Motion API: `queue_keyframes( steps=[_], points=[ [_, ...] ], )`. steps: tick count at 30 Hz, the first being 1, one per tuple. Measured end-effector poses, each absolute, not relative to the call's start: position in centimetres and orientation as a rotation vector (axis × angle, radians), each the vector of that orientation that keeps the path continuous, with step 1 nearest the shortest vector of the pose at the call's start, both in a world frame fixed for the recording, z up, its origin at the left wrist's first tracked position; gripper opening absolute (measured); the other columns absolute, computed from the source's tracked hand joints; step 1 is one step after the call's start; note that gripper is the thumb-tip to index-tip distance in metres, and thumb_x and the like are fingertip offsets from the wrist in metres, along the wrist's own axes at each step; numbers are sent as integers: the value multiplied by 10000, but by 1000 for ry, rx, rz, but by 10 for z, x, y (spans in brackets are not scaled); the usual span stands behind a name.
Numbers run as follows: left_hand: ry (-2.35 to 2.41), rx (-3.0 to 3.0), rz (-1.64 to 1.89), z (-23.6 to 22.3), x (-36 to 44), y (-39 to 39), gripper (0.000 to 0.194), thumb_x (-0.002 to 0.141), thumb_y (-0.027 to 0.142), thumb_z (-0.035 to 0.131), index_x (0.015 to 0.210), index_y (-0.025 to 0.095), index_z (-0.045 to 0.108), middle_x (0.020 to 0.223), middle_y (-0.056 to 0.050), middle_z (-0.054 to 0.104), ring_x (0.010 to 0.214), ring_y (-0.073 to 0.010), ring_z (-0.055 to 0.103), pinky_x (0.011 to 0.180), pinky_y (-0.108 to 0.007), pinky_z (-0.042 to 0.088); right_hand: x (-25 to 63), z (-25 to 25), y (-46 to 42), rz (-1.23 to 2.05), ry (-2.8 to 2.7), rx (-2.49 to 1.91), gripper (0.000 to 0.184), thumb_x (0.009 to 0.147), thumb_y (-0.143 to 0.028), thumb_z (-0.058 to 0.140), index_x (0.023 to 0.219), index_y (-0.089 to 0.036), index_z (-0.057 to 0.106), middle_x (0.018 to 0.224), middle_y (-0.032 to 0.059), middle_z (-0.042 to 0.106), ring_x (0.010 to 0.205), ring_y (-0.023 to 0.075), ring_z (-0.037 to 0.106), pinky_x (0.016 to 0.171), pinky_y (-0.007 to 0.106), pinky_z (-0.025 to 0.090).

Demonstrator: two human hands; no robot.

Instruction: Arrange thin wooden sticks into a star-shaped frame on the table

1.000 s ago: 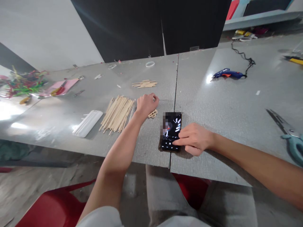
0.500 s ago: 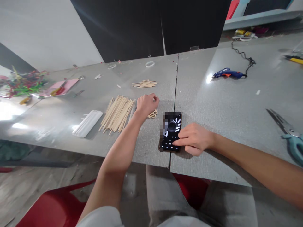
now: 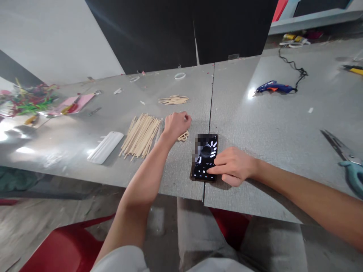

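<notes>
1. Phone is lying face up near the close edge of the grey table, beside the seam; its lit screen is showing white shapes on black above a row of playback controls.
2. Right hand is reaching in from the right, its index finger extending onto the lower screen and its other fingers folding inward; it is touching the phone without gripping it.
3. Scissors with blue-green handles are lying open well to the right of that hand.
4. White sticks are resting close together at the left.
5. Loose wooden sticks are lying in a broad pile between the white sticks and the left forearm.
6. Small stick lattice is showing partly from beneath the left wrist.
7. Left hand is hovering or resting just above the lattice, its fingers curling loosely; how fully they are closing, and whether they are holding anything, I cannot tell.
8. Smaller stick pile is lying beyond the left hand.
9. Blue glue gun is resting on its side at the far right, its black cord trailing away.
10. White ring is lying near the dark panel at the back.
</notes>
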State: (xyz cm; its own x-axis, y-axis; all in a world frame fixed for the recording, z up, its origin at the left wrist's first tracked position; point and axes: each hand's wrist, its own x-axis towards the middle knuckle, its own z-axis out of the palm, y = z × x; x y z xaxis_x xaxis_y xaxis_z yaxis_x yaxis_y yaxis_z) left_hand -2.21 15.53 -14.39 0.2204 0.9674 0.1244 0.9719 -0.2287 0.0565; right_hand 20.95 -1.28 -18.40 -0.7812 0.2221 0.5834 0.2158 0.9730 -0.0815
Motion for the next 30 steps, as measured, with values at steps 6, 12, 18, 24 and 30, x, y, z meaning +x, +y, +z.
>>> queue_keyframes(
  steps=[6, 12, 18, 24, 30],
  points=[
    [-1922, -2424, -212, -145, -21, 156, 436, 1074, 451, 465, 1164, 251, 841, 1117, -167, 840, 1080, -366, 786, 903, -408, 551, 210, -186, -13, 21, -2519, -334, 375, 954, -186, 423, 1004, -193, 794, 672, 2, 594, 597, 177, 521, 550, 324, 312],
    [-1930, -2420, -215, -145, -21, 155, 433, 1081, 463, 464, 1161, 257, 836, 1121, -159, 839, 1080, -357, 785, 906, -404, 548, 209, -181, -14, 39, -2448, -296, 399, 964, -173, 403, 991, -167, 802, 662, 2, 599, 580, 176, 511, 548, 341, 307],
    [-1935, -2405, -210, -145, -21, 155, 436, 1082, 465, 461, 1167, 248, 829, 1116, -163, 838, 1072, -355, 781, 890, -396, 548, 208, -180, -13, 31, -2447, -300, 398, 940, -156, 405, 975, -178, 801, 651, -4, 596, 569, 177, 505, 542, 346, 305],
    [-1932, -2413, -213, -146, -22, 157, 445, 1082, 466, 455, 1177, 240, 826, 1133, -159, 835, 1064, -353, 775, 888, -398, 545, 209, -182, -14, 39, -2458, -306, 414, 968, -184, 396, 1013, -178, 807, 659, 3, 610, 578, 178, 524, 544, 345, 314],
    [-1939, -2419, -180, -144, -22, 156, 454, 1084, 479, 465, 1170, 229, 834, 1112, -170, 834, 1056, -357, 778, 883, -399, 538, 210, -184, -14, 37, -2504, -339, 418, 960, -190, 391, 1020, -189, 805, 664, 9, 620, 591, 182, 542, 552, 341, 313]
  ],
)
